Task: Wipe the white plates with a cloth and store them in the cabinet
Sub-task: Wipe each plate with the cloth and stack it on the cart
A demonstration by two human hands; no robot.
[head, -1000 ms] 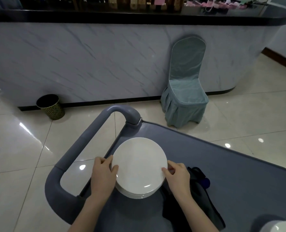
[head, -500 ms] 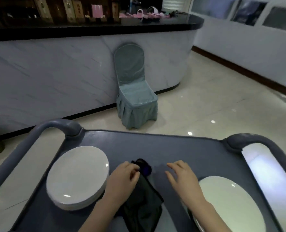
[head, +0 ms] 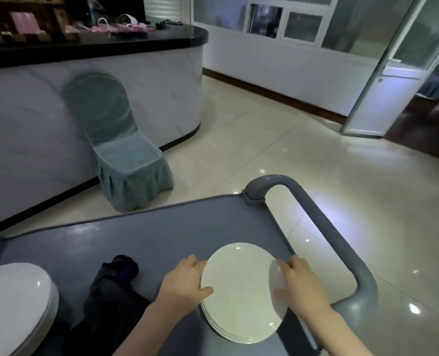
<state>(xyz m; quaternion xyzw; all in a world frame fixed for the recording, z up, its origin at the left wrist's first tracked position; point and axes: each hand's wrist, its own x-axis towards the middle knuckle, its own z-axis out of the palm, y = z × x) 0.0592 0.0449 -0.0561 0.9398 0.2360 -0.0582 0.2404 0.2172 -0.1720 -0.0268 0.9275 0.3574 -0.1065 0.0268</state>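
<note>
Risks, my read. The cart tabletop (head: 162,240) is smooth and the right plate stack (head: 239,286) sits near its right edge, beside the cart handle (head: 342,242). A sideways shove could slide the stack to the lip or knock it on the handle. The plates are glossy and nested, so a lift by the rims may carry up more than one, or let the lower ones slip, drop and chip. The dark cloth (head: 110,299) lies loose and crumpled to the left of the stack, apart from it and in neither hand. A plate could get stored unwiped, or be set down on a fold and rock. The left hand (head: 185,283) grips the stack's left rim, fingers curled round the edge and thumb on top. The right hand (head: 300,286) clasps the right rim. It is motion-blurred, so I cannot tell whether it has only the top plate or several. No cabinet is in view. Counts: one cart, and two plate stacks with the left plate stack (head: 12,299) at the bottom-left corner. At least three rims show on the right stack and several on the left, exact number unreadable. One cloth, two hands.
</note>
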